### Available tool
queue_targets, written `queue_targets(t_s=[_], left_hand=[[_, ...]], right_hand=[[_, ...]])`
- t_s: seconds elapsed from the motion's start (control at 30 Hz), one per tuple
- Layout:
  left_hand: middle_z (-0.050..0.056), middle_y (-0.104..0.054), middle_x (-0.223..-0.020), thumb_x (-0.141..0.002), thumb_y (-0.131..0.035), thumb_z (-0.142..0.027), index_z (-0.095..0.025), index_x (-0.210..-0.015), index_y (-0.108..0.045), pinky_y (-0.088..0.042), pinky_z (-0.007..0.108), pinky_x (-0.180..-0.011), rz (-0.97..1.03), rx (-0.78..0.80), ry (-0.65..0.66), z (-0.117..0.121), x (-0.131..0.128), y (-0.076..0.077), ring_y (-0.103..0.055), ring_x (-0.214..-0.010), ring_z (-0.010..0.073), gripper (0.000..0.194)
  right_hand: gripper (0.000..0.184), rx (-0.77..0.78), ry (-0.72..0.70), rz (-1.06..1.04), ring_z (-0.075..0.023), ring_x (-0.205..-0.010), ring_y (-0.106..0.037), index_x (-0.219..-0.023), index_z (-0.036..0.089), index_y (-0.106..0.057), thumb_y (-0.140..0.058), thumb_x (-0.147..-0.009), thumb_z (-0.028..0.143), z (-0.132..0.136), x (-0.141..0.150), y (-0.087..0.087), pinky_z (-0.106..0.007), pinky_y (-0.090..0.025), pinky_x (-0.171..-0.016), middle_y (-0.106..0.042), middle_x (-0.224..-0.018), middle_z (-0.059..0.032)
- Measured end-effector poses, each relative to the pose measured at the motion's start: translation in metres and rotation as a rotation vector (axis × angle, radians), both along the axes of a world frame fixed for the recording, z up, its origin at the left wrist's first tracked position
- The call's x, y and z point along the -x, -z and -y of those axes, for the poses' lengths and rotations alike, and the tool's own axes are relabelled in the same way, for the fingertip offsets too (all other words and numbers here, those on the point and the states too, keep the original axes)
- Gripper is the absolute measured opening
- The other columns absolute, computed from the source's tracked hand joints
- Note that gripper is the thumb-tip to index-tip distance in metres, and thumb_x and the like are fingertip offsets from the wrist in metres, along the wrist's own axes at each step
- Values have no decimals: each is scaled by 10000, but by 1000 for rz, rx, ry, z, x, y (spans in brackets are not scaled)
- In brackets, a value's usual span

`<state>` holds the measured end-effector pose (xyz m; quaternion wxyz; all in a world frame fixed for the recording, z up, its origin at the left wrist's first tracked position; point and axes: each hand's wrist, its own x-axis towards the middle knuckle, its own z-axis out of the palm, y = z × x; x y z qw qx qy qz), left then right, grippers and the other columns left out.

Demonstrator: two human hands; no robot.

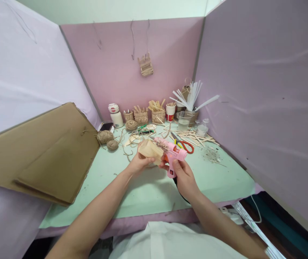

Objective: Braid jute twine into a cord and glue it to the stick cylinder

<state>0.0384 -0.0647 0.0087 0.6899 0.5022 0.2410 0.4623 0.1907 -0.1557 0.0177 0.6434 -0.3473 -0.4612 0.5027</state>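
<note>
My left hand [140, 162] is closed on a pale wooden craft piece [150, 149], holding it up over the table; a rough, twine-like edge shows on its right side. A pink hot glue gun [173, 154] is gripped by its handle in my right hand [185, 178], and a small red light glows on its body. The gun's front lies close against the craft piece; its nozzle is hidden, so I cannot tell whether it touches. Behind the gun rest scissors [188, 145] with red-orange handles.
Twine balls [105, 136] and a cardboard sheet [54, 154] are at the left. Along the back stand a white bottle [115, 116], stick-filled baskets [158, 116], a paper cup [170, 112] and a clear plastic cup [183, 124]. Loose sticks [194, 137] lie at the right. A small stick chair [145, 66] hangs behind.
</note>
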Motion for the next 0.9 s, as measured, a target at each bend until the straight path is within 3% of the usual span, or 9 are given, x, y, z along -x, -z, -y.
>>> queue_targets(t_s=[0.1,0.17,0.27,0.37,0.53,0.7,0.9], left_hand=[[82,-561,-1223,-490,-838,-124,-271,-1247,-376,-424,396,-957,-37,-43,-43,5,-3,3,-548,-1117,240,900],[88,-521,-1271,-491,-845,-152,-289,-1229,-372,-421,429,-962,-45,-17,24,7,-3,2,-537,-1133,256,887],[97,-500,-1283,-597,-797,-339,-278,-1153,-413,-452,494,-910,-19,106,179,6,1,-2,-558,-1097,288,678],[123,-507,-1268,-671,-716,-466,-232,-1077,-457,-479,502,-863,-6,200,251,1,7,-4,-586,-1046,303,535],[123,-489,-1299,-651,-754,-351,-238,-1124,-494,-518,438,-779,-59,230,274,-5,12,-1,-611,-966,264,552],[114,-353,-1441,-658,-731,-220,-266,-1251,-504,-507,404,-795,-104,227,384,-5,15,-5,-548,-1093,297,637],[160,-495,-1323,-655,-689,-190,-212,-1326,-463,-493,369,-783,-112,240,471,-2,11,-12,-558,-1071,296,709]], right_hand=[[379,-5,59,-38,-182,-732,-610,-986,234,-616,-519,-822,561,-8,0,8,-284,-441,-543,-663,-902,-61],[365,-6,81,-46,-169,-698,-598,-990,243,-614,-512,-830,554,-11,-3,10,-281,-435,-534,-663,-907,-55],[386,8,98,-14,-163,-667,-581,-994,237,-621,-494,-834,564,-12,-12,11,-284,-435,-534,-664,-887,-54],[420,8,90,49,-176,-690,-578,-975,220,-632,-490,-826,586,-13,-22,9,-294,-440,-553,-662,-844,-58],[440,-27,6,73,-181,-680,-565,-961,196,-632,-499,-819,590,-16,-33,9,-306,-439,-577,-649,-773,-58],[407,-75,-27,56,-183,-732,-580,-985,196,-632,-513,-826,552,-19,-36,14,-333,-465,-666,-646,-946,-78],[505,-123,-72,92,-187,-722,-574,-1131,207,-609,-494,-818,586,-15,-36,6,-355,-467,-677,-632,-1001,-91]])
